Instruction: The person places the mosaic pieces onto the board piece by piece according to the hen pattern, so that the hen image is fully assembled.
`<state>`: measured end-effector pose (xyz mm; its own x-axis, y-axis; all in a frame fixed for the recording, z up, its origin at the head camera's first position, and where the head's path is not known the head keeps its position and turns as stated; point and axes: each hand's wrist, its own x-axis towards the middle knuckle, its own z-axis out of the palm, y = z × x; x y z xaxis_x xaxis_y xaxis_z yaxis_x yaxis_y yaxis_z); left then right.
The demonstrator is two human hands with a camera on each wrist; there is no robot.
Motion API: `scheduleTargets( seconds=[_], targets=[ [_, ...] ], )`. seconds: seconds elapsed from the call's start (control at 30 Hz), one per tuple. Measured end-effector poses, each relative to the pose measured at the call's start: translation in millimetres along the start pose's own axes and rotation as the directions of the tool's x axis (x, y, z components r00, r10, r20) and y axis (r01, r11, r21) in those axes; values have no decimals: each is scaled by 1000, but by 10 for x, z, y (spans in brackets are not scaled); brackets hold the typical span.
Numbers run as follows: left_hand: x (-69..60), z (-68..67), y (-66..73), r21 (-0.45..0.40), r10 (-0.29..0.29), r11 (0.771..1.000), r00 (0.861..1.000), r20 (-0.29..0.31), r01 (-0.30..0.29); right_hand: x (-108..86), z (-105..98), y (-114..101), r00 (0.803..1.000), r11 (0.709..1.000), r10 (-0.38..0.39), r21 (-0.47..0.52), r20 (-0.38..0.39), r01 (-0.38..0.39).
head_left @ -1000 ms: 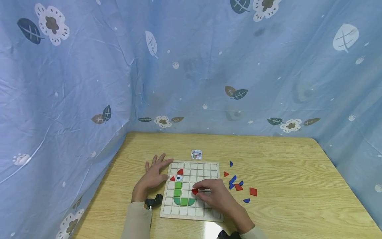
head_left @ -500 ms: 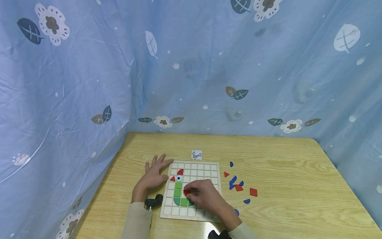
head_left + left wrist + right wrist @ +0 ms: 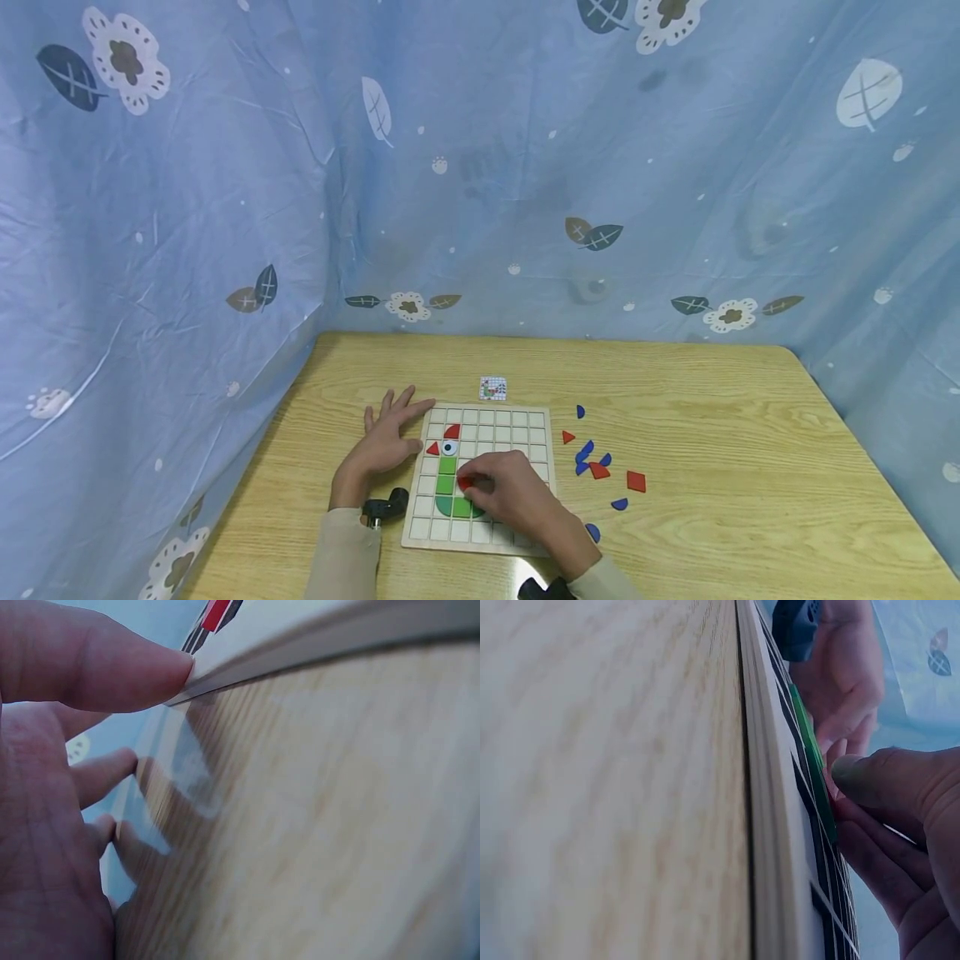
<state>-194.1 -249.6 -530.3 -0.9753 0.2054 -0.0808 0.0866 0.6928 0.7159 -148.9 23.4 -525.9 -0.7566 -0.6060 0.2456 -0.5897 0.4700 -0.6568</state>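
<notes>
A pale gridded board (image 3: 521, 435) lies on the table. My right hand (image 3: 510, 492) pinches a red rounded tile (image 3: 465, 482) at a cell just right of the green square tiles (image 3: 446, 484). In the right wrist view, thumb and fingers meet low over the board, beside a green tile (image 3: 810, 742). My left hand (image 3: 386, 442) rests at the board's left edge with its fingers spread and straight. On the board also sit an eye tile (image 3: 448, 447), a red triangle (image 3: 432, 448), a red quarter-round tile (image 3: 452, 432) and a green rounded tile (image 3: 443, 505).
Right of the board lie several blue half-round tiles (image 3: 619, 504), a red square (image 3: 636, 482), a red triangle (image 3: 568, 437) and a red quarter-round tile (image 3: 599, 471). Behind the board is a small pattern card (image 3: 492, 388). A blue curtain (image 3: 480, 208) hangs around the table.
My right hand has carried the red tile left across the board to the green column, then barely moved. A blue tile behind the right forearm has come into view. The left hand has stayed put.
</notes>
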Motion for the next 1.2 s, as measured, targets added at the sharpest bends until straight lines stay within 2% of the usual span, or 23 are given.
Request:
scheduleTargets(
  seconds=[0.17,0.4,0.53,0.77,0.93,1.0,1.2],
  targets=[
    [-4,-7,4,-10,4,1000,1000,3,-4,3,0,-20,1000,1000,6,-5,9,-6],
    [-15,-7,-3,-8,12,1000,1000,-2,-12,64,19,-65,999,999,-34,-31,4,34],
    [-20,3,2,-20,23,1000,1000,-7,-23,86,30,-85,1000,999,-5,-36,21,6],
    [-11,1,4,-3,6,1000,1000,-2,-6,77,25,-81,999,998,39,-51,22,-37],
    [-5,0,-2,-5,2,1000,1000,0,-2,1,9,-21,999,999,31,-9,-10,-31],
    [-9,2,-2,-8,-1,1000,1000,-1,1,-52,-24,10,999,999,28,43,-25,-27],
    [5,9,-21,-7,-6,1000,1000,-2,6,-242,-201,100,997,988,58,144,-41,-52]
  ],
)
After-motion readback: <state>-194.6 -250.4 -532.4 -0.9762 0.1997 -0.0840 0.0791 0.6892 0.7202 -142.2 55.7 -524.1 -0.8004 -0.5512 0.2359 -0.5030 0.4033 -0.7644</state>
